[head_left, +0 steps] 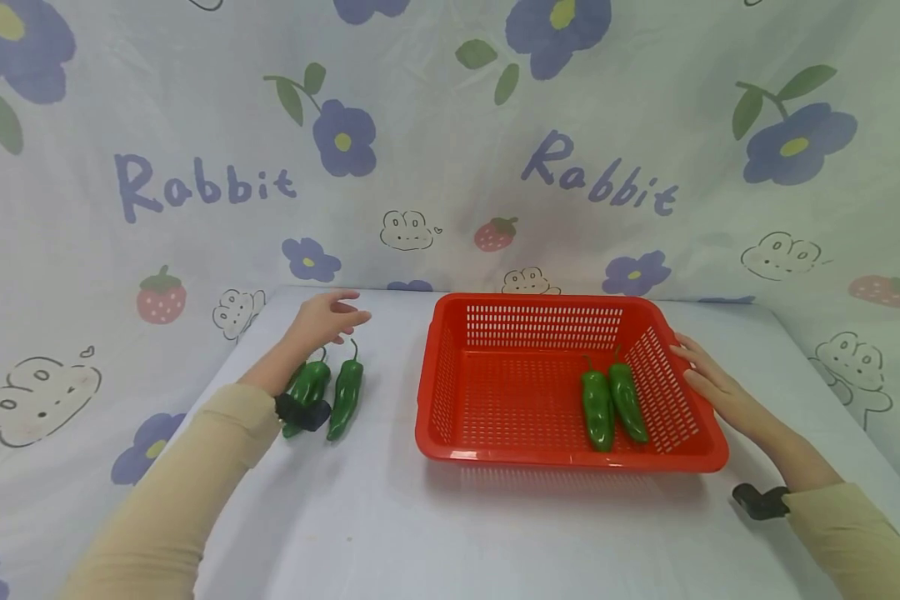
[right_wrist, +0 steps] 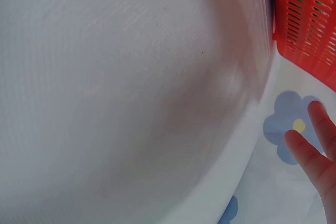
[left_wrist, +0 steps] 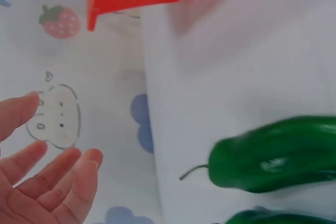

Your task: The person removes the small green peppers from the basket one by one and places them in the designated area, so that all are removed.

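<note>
A red plastic basket (head_left: 495,456) with slotted walls stands on the white table. Two long green peppers (head_left: 597,410) lie side by side at its right end. Left of the basket, more green peppers (head_left: 347,396) lie on the table, some partly hidden behind my left wrist. Over their stem ends hovers my left hand (head_left: 321,321), fingers loosely bent and holding nothing; the left wrist view shows its spread fingers (left_wrist: 58,187) apart from a pepper (left_wrist: 273,153). My right hand (head_left: 720,390) has its fingers extended at the basket's right rim; whether they touch it, I cannot tell.
A white cloth backdrop (head_left: 420,183) with flowers, strawberries, rabbits and lettering hangs behind the table. Table surface (head_left: 390,517) extends in front of the basket and between it and the loose peppers. Black straps (head_left: 761,502) sit at both wrists.
</note>
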`<state>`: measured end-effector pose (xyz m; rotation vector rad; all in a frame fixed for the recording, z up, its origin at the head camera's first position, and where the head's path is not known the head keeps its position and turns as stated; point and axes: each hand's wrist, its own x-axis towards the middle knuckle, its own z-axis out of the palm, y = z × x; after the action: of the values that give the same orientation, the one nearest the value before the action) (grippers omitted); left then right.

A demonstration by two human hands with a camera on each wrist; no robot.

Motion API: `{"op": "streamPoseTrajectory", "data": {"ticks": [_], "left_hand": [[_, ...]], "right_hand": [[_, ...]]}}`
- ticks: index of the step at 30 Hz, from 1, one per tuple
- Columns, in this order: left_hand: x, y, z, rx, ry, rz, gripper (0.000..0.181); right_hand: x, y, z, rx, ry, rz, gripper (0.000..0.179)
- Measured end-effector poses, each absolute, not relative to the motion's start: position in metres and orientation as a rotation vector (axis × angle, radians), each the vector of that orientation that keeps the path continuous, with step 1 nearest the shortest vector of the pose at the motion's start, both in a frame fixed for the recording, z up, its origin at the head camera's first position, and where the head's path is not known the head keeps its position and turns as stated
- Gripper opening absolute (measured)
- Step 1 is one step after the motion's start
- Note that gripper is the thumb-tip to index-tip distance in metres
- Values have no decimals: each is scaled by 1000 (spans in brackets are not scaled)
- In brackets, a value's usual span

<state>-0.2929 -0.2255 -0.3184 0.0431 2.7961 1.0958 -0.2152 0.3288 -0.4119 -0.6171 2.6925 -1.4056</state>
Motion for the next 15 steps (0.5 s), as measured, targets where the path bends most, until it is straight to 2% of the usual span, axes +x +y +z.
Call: {"op": "streamPoseTrajectory", "data": {"ticks": [15], "left_hand": [[-300,-189,-292,181,2755,1243,60]], "right_hand": [[-215,329,-414,-568,2690,-1403,51]]}}
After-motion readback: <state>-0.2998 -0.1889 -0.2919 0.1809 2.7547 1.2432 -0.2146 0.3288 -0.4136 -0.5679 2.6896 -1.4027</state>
